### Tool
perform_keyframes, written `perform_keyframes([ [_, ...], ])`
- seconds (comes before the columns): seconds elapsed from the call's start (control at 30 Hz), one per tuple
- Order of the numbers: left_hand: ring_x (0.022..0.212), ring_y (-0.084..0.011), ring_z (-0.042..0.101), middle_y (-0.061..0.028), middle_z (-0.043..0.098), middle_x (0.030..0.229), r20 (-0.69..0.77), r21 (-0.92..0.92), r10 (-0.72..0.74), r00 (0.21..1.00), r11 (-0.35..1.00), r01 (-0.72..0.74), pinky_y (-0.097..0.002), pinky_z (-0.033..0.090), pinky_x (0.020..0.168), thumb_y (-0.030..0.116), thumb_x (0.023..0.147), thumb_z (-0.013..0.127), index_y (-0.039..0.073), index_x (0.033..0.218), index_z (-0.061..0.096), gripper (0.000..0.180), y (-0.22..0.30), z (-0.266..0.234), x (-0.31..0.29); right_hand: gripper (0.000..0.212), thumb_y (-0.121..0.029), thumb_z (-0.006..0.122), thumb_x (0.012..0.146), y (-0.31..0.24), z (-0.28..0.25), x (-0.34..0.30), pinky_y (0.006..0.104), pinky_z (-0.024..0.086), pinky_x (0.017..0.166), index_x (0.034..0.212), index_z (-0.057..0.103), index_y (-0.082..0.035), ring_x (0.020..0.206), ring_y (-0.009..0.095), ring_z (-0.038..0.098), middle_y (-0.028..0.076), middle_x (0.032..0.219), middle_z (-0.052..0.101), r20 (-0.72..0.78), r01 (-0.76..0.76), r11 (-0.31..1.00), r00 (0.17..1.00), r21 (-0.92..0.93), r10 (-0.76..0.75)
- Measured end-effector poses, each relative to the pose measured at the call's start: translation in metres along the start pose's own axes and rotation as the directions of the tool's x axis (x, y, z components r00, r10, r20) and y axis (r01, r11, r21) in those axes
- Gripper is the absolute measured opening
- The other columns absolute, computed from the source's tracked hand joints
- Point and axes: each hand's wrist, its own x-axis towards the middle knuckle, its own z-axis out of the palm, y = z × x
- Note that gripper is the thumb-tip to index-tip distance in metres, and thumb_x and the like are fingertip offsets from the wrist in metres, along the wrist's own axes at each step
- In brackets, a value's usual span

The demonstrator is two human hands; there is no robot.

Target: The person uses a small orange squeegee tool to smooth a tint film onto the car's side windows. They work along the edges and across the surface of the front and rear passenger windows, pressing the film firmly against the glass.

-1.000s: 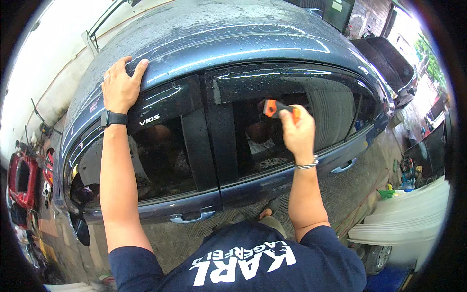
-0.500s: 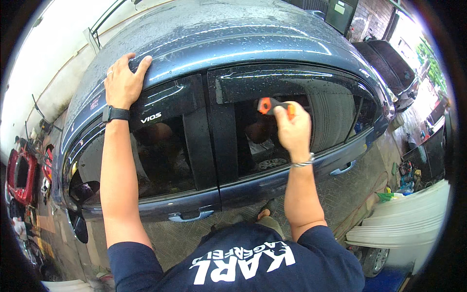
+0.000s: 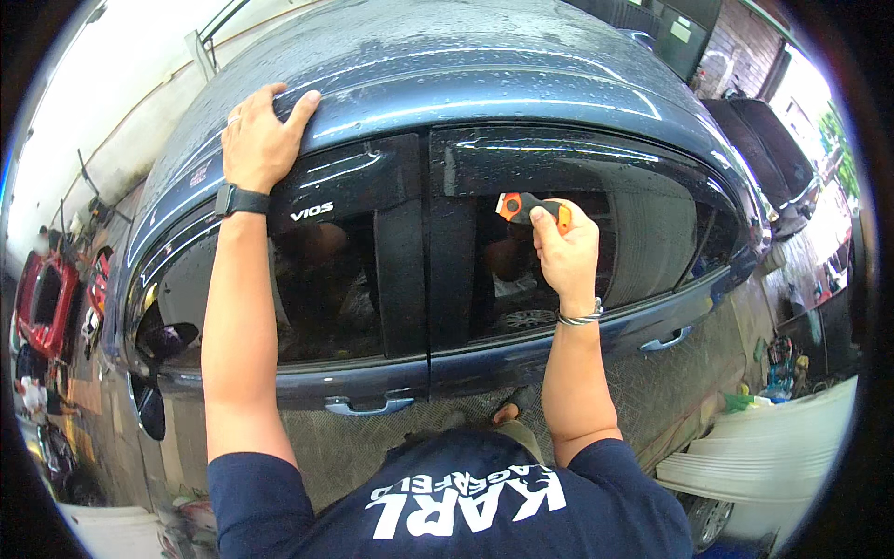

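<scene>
A dark blue car (image 3: 391, 98) with water drops on its roof stands right in front of me. My left hand (image 3: 264, 140) lies on the roof edge above the front window, its thumb spread from the fingers. In my right hand (image 3: 570, 244) is a short orange-and-black scraper (image 3: 527, 211), held by its handle with the thumb on top. Its orange head points left, in front of the dark rear side window (image 3: 559, 256), just under the black window visor (image 3: 521, 172). Whether the blade touches the glass, I cannot tell.
Two door handles (image 3: 370, 407) jut out below the windows, and a side mirror (image 3: 146, 407) sticks out at the left. Red car parts (image 3: 47, 298) lie at the far left. Another dark vehicle (image 3: 768, 154) stands far right, with white ribbed panels (image 3: 773, 443) nearer me.
My view has shifted slightly, so the car sits further right in it. The scraper, blurred before, is now sharp and a little lower against the window. My left hand stays on the roof.
</scene>
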Motion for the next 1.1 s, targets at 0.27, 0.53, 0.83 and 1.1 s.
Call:
perform_keyframes([
  [0.27,0.122,-0.0420,0.066,-0.0254,0.072,0.126,0.045,-0.062,0.018,0.999,0.998,-0.015,-0.0532,0.051,0.106,0.072,0.090,0.065,0.001,0.128,0.073,0.081,0.017,0.002,0.005,0.026,-0.029,0.071,0.105,0.011,-0.025,0.004,0.0220,0.036,0.049,0.101,0.072,-0.003,0.056,0.003,0.048,-0.006,0.069,0.056,-0.003,-0.011,0.999,1.000,-0.041,0.011],
  [0.53,0.132,-0.0367,0.057,-0.0199,0.067,0.134,0.037,-0.123,-0.063,0.997,0.990,0.067,-0.0507,0.040,0.115,0.069,0.091,0.066,0.006,0.133,0.068,0.076,0.008,-0.002,-0.001,0.031,-0.032,0.070,0.106,0.042,-0.035,0.019,0.0220,0.036,0.048,0.108,0.068,-0.001,0.053,0.004,0.046,-0.005,0.066,0.054,0.154,0.053,0.998,0.987,-0.020,-0.049],
  [0.83,0.136,-0.0373,0.054,-0.0205,0.066,0.136,0.022,-0.138,-0.082,0.996,0.987,0.084,-0.0508,0.038,0.117,0.070,0.091,0.066,0.005,0.135,0.067,0.078,0.002,0.000,-0.001,0.028,-0.030,0.067,0.108,0.031,-0.014,0.007,0.0220,0.035,0.050,0.109,0.066,-0.002,0.055,0.004,0.047,-0.004,0.068,0.054,0.175,0.072,0.995,0.983,-0.062,-0.060],
  [1.1,0.136,-0.0373,0.054,-0.0212,0.065,0.138,0.060,-0.181,-0.084,0.995,0.979,0.094,-0.0504,0.036,0.118,0.069,0.092,0.065,0.003,0.137,0.066,0.080,0.007,-0.004,0.001,0.032,-0.030,0.066,0.109,0.095,-0.085,-0.037,0.0221,0.039,0.052,0.129,0.059,-0.005,0.058,0.007,0.050,-0.002,0.070,0.054,0.140,-0.230,0.883,0.972,0.410,0.189],
])
